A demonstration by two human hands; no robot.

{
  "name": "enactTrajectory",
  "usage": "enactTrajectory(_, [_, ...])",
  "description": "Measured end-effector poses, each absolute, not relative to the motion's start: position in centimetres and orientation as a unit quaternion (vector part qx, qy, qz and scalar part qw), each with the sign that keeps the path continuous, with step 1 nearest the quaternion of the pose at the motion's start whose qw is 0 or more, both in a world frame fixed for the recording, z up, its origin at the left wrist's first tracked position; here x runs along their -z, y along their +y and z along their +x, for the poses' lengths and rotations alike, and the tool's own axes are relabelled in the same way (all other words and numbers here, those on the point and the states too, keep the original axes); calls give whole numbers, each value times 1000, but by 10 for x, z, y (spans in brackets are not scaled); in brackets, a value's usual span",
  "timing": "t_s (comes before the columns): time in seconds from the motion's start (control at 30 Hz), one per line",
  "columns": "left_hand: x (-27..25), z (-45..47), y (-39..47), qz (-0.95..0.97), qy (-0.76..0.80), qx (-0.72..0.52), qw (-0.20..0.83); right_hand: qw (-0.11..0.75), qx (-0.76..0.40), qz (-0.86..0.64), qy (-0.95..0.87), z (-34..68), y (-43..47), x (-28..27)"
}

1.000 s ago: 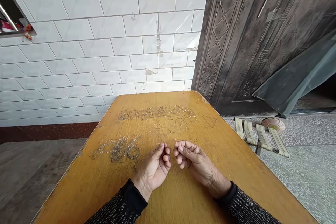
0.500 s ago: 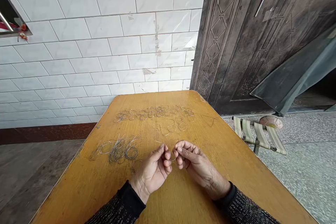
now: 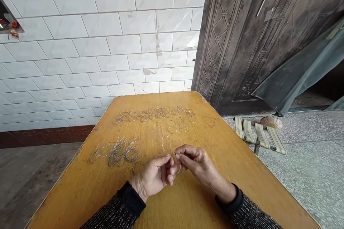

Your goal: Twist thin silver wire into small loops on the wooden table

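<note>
1. Between the two hands, just over the worktop (image 3: 188, 204), sat the thin wire (image 3: 162, 145) that all the fiddling was about.
2. Left hand (image 3: 154, 175): its thumb was pressed to the fingertips, pinching the wire. Right hand (image 3: 200, 166): same deal, thumb and forefinger together on it. Exactly where each grip met the wire was too fine to make out.
3. What changed: a second earlier there was a clear gap between the two sets of fingertips, with only a short end poking up from the right grip. By now they'd come in right beside each other, one curve stood out beyond the left grip, and another bow hung just below the right one.
4. My read was that the wire was being bent by hand and had picked up some curve, with the shape only partly formed.
5. Off to the left of the grip lay a messy bundle of wires (image 3: 115, 155). Well beyond it stretched a row of wire loops (image 3: 160, 112), with a few bent pieces (image 3: 183, 126) nearer. Those all looked unchanged to me.
</note>
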State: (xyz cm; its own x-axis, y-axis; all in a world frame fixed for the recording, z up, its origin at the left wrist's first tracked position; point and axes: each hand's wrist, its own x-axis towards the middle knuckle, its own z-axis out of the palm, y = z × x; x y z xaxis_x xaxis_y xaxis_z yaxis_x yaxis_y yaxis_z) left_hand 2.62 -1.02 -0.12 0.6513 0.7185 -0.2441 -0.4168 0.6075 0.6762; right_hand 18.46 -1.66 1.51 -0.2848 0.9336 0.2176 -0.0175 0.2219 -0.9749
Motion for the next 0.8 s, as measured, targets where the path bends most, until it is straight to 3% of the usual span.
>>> enactTrajectory(0.27, [4, 32, -8, 353, 394, -470, 707, 456, -495, -426, -605, 178, -9, -3])
enactTrajectory(0.5, [0, 37, -13, 471, 430, -475, 606, 459, -515, -420, -590, 174, -8, -4])
enactTrajectory(0.8, [2, 36, -13, 505, 432, -455, 593, 386, -352, -438, -731, 190, -8, -4])
